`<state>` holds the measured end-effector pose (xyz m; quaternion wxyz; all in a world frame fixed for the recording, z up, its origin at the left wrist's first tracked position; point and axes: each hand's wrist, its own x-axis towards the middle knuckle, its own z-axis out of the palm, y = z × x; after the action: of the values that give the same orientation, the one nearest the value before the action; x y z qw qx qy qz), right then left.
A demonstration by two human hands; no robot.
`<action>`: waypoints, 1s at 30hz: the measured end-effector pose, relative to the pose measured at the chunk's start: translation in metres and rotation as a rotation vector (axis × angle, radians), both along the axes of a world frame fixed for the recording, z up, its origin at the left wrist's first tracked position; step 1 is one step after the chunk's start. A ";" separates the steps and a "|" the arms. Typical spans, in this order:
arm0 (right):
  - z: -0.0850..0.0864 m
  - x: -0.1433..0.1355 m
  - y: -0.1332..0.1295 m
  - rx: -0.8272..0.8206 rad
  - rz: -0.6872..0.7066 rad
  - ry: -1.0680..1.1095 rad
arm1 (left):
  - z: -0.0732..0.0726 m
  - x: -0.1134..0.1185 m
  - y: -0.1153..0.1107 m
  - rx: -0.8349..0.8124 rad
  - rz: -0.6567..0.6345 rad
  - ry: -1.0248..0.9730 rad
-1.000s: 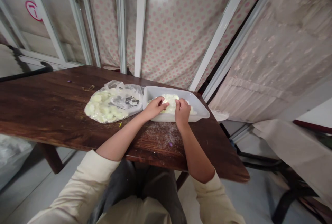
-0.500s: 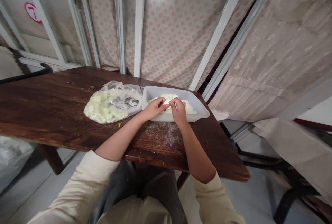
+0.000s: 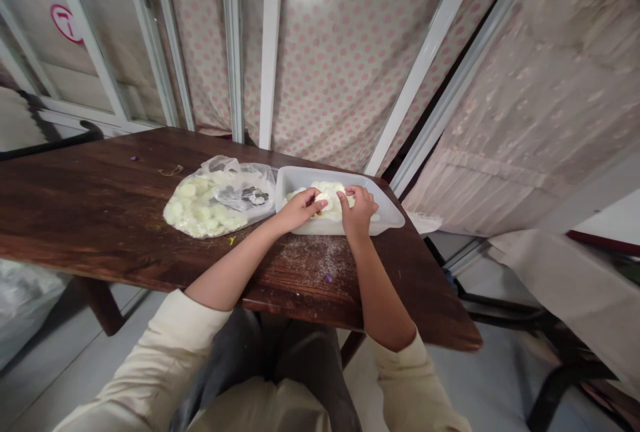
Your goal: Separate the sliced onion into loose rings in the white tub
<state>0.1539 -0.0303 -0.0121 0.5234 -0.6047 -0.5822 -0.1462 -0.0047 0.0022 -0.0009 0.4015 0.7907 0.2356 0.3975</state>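
A translucent white plastic tub (image 3: 387,209) stands on the table, holding a heap of pale yellow-white round pieces (image 3: 330,192) whose kind I cannot make out. My left hand (image 3: 301,209) is over the tub's left part, thumb and fingers closed on one pale round piece (image 3: 321,201). Over the middle of the tub, my right hand (image 3: 358,212) has thumb and forefinger apart at the edge of the heap, with no piece visibly gripped. Left of the tub lies a clear plastic bag (image 3: 205,205) full of similar pale green-white pieces.
The dark wooden table (image 3: 125,219) carries white specks (image 3: 320,259) in front of the tub and a thin yellowish string (image 3: 171,171) at the back left. Behind it are a dotted curtain (image 3: 340,72) and window frames. A chair (image 3: 565,379) stands at the right.
My right hand has moved slightly right, away from my left fingertips, and its thumb and forefinger have spread. The left hand stays nearly in place.
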 end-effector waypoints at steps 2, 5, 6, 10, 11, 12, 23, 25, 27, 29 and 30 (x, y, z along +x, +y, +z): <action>0.003 -0.004 -0.002 -0.024 0.153 -0.023 | 0.001 0.000 -0.001 -0.005 -0.004 -0.010; 0.006 -0.012 -0.005 -0.085 0.378 -0.028 | 0.001 0.000 -0.001 -0.022 -0.028 -0.023; 0.007 -0.014 -0.006 -0.093 0.412 -0.010 | 0.001 0.000 -0.001 -0.023 -0.035 -0.022; 0.005 -0.015 -0.004 -0.067 0.367 -0.035 | 0.001 0.000 -0.001 0.019 -0.024 0.010; 0.004 -0.014 -0.004 -0.057 0.318 -0.075 | 0.001 0.000 -0.001 0.033 -0.020 0.017; 0.003 -0.013 -0.003 -0.049 0.259 -0.113 | 0.001 0.000 -0.001 0.044 -0.020 0.022; 0.004 -0.007 -0.005 -0.017 0.200 -0.034 | 0.000 0.000 0.000 -0.010 -0.046 -0.014; 0.004 -0.012 -0.006 -0.053 0.304 -0.068 | 0.000 0.001 0.000 -0.022 -0.057 -0.028; 0.004 -0.015 -0.006 -0.069 0.337 -0.067 | 0.000 0.000 0.000 -0.019 -0.064 -0.027; 0.003 -0.016 -0.006 -0.059 0.318 -0.077 | 0.001 0.000 -0.001 -0.004 -0.062 -0.014; 0.003 -0.017 -0.006 -0.052 0.297 -0.100 | 0.002 0.000 -0.002 0.007 -0.056 -0.004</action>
<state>0.1372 -0.0358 -0.0090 0.4938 -0.5172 -0.6942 -0.0818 -0.0049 0.0000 0.0013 0.4102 0.7976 0.2114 0.3884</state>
